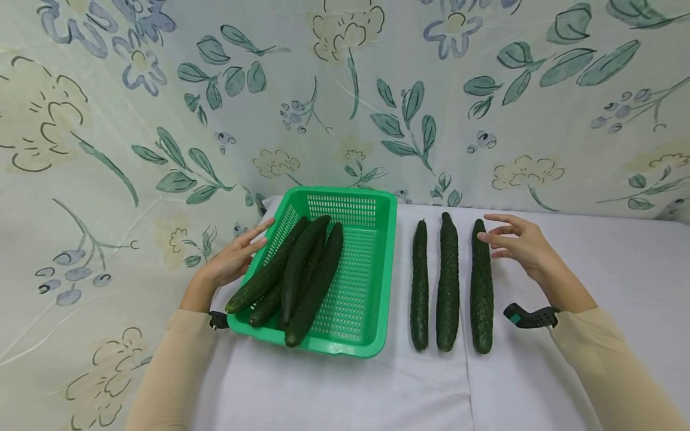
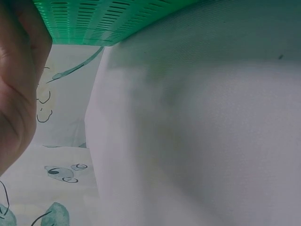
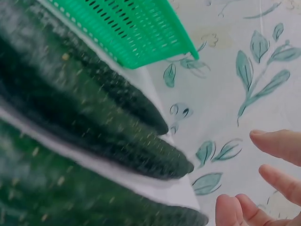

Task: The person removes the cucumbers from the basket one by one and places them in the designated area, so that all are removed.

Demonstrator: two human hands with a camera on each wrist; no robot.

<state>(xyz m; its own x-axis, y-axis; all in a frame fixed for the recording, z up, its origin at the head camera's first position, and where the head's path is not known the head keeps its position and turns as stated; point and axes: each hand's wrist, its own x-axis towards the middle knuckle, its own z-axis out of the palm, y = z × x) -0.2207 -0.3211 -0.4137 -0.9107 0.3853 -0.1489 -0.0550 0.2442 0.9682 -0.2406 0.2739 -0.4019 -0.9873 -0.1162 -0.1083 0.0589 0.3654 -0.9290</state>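
A green plastic basket (image 1: 386, 281) with slotted walls holds several dark green cucumbers (image 1: 318, 281), bunched toward its left side. My left hand (image 1: 232, 260) is at the basket's left wall, fingers extended along it toward the rim; how firmly they touch is hard to tell. Right of the basket, three cucumbers lie side by side: a slim left one (image 1: 419, 287), a middle one (image 1: 448, 287) and a right one (image 1: 481, 293). My right hand (image 1: 520, 245) hovers by the far end of the right cucumber, thumb and fingers apart, gripping nothing.
A white cloth (image 1: 420, 395) covers the table beneath the basket and cucumbers. Behind and to the left hangs a floral-patterned fabric (image 1: 302, 90), close beyond the table's far edge. Each wrist wears a black band (image 1: 530, 317).
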